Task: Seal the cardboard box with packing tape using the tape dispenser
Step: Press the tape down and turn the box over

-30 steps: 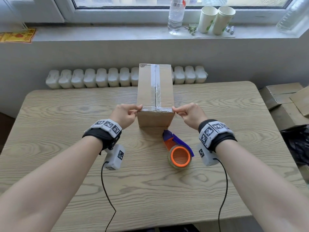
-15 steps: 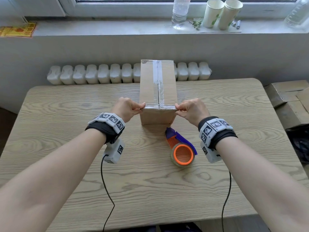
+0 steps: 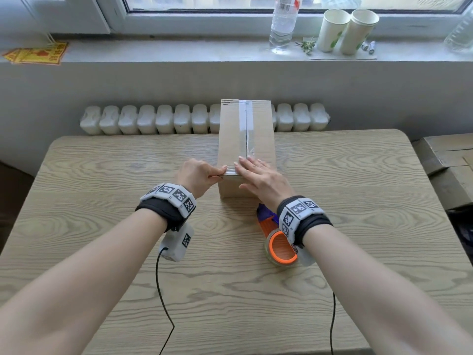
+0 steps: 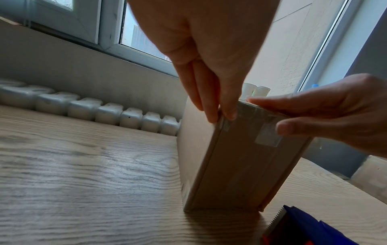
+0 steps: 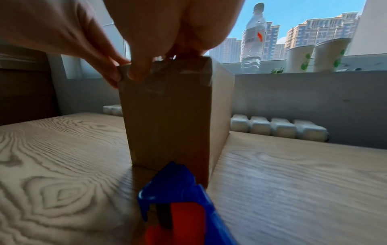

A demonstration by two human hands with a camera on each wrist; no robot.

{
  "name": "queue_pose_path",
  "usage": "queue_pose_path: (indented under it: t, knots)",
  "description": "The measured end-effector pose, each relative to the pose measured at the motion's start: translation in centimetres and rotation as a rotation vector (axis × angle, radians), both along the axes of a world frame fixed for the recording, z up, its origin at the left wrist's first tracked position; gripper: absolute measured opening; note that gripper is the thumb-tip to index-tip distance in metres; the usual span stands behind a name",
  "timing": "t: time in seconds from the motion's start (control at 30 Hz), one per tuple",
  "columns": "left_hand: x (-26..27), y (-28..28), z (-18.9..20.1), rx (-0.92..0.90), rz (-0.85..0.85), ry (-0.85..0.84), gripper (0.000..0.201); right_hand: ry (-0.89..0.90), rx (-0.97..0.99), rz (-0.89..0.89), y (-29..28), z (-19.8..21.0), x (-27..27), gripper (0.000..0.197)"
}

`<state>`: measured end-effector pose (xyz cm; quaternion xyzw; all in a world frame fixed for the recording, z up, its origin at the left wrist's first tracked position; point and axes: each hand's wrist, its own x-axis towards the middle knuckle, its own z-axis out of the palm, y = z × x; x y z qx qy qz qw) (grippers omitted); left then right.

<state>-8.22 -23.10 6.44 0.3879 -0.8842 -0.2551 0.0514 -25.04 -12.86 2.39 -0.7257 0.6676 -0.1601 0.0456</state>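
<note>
Cardboard box [image 3: 247, 147] stands mid-desk [image 3: 102, 175], tape along its top seam. Left hand [image 3: 198, 176] fingers pinch the box's near-left corner; right hand [image 3: 263, 179] lies flat on top. Box probably light, stiff; steady by edges. Tape dispenser [image 3: 275, 235] just before the box.

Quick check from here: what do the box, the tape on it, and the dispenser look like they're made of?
Box: brown matte cardboard, with a folded edge visible at the corner. Tape: clear, glossy film, probably plastic; it glints over the centre seam. Dispenser: looks like hard plastic, blue and orange, with a serrated blade, perhaps metal.
</note>
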Motion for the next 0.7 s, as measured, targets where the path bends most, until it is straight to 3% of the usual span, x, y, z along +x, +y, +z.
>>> queue_pose_path:
  t: [0.17,0.3,0.57,0.7]
  knots:
    - [-0.4,0.1,0.0,0.002,0.026,-0.012,0.030,-0.021,-0.061,-0.025,-0.1,-1.0,0.1,0.055]
    - [-0.4,0.0,-0.2,0.020,0.042,-0.021,0.029,-0.001,-0.045,0.014,-0.1,0.1,-0.7,0.038]
    - [-0.4,0.6,-0.3,0.020,0.074,0.014,0.028,-0.042,0.118,-0.044,0.6,1.5,-1.9,0.044]
    - [-0.1,0.7,-0.3,0.063,0.103,0.017,0.041,0.060,-0.061,-0.192,3.2,2.4,-4.4,0.049]
